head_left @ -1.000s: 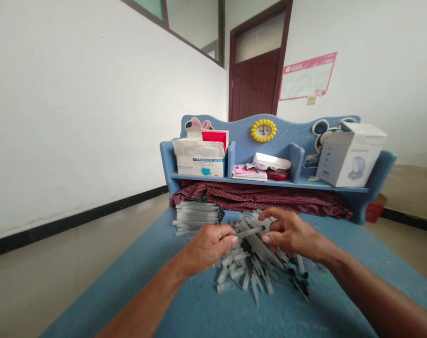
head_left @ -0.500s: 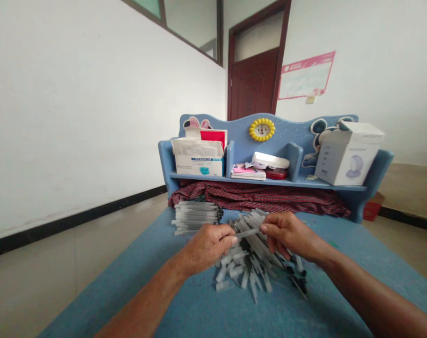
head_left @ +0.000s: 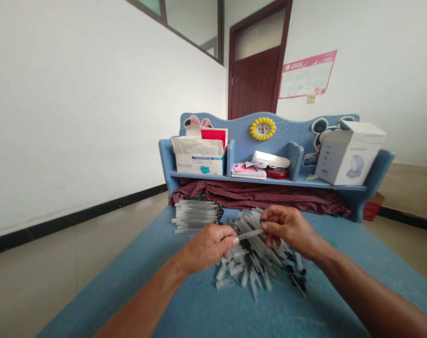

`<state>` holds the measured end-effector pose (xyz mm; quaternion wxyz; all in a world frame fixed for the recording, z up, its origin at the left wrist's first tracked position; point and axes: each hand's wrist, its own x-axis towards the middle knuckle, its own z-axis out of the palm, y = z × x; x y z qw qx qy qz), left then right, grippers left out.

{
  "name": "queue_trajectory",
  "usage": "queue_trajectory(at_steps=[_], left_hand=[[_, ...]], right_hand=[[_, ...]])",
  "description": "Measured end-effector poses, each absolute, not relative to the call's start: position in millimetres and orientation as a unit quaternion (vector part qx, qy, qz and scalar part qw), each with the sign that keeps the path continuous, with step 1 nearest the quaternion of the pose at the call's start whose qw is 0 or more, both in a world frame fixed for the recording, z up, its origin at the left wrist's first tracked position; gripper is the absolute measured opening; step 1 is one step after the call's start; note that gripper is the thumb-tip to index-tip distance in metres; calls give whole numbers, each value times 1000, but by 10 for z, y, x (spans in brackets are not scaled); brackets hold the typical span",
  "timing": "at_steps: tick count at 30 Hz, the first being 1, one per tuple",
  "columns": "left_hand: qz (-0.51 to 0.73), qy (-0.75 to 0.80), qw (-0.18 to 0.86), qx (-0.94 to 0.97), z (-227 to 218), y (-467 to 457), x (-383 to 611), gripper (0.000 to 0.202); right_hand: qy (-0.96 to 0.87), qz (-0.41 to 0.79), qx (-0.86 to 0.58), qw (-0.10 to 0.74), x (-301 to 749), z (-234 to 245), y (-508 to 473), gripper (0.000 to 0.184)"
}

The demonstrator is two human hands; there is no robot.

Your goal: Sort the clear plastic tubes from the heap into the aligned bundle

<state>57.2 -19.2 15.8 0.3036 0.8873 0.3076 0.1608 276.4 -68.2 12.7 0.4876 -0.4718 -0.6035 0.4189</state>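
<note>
So I'm standing here watching someone at a blue surface point(head_left: 206, 314), and both hands are holding one frosted pen barrel point(head_left: 250, 234), slightly tilted, just over a messy pile, nearer the far edge than the near one. The left hand point(head_left: 211, 246) is clamping its grip on the barrel's left end. The right hand point(head_left: 286, 228) is pinching the other end, thumb and fingers together; something dark is showing there, too small for me to tell what. A neat stack of barrels point(head_left: 197, 215) is lying by the far left corner, black ends facing the right edge. Loose barrels point(head_left: 257, 251) are sprawling below the hands, with short clear pieces point(head_left: 223, 283) spilling toward the near edge. A red checked cloth point(head_left: 262, 196) is bunching along the far edge.
</note>
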Motion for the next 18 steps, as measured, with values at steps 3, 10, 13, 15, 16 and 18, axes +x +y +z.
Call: queue_trajectory(at_steps=[3, 10, 13, 15, 16, 18], left_hand=[[157, 308, 309, 886, 172, -198, 574, 31], [187, 344, 294, 872, 211, 11, 413, 31], [200, 374, 283, 860, 196, 128, 336, 31], [210, 403, 270, 849, 169, 181, 312, 30], [213, 416, 262, 844, 154, 197, 309, 30], [212, 433, 245, 841, 128, 211, 316, 30]], right_hand=[[-599, 407, -480, 496, 2760, 122, -674, 19], [-555, 283, -551, 555, 3103, 171, -561, 21], [-553, 178, -593, 558, 3269, 153, -512, 20], [-558, 104, -622, 539, 3300, 132, -512, 18], [-563, 66, -633, 528, 3285, 123, -526, 17], [-584, -10, -641, 497, 3203, 107, -581, 17]])
